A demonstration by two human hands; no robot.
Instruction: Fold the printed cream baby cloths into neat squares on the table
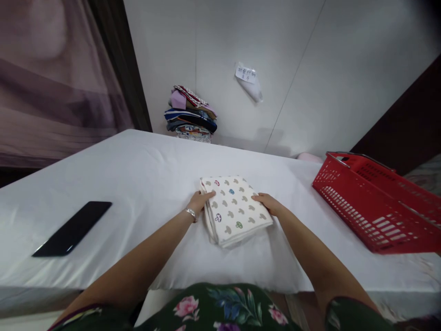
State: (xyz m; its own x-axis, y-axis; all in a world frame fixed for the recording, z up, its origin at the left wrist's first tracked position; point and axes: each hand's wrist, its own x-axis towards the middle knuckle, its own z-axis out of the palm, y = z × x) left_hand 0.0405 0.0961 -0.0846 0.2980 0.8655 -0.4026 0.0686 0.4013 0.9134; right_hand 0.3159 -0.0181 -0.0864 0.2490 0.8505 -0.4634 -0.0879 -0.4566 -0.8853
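Note:
A folded white cloth (pixel 236 207) printed with small mushrooms, mostly beige with a few coloured ones, is in front of me over the white-covered table. On its left edge, my left hand (pixel 200 202) grips with the thumb on top and the fingers hidden beneath or behind the fold. A silver bracelet (pixel 191 214) circles that wrist. My right hand (pixel 269 202) holds the opposite edge in the same manner, thumb on the upper face. Several layers show along the cloth's left and near sides.
A red plastic basket (pixel 372 202) stands on the white table cover (pixel 144 184) at the right. To the left lies a flat black object (pixel 74 228), perhaps a tablet. A stack of folded clothes (pixel 191 115) sits at the back by the wall, where a paper note (pixel 246 74) is taped.

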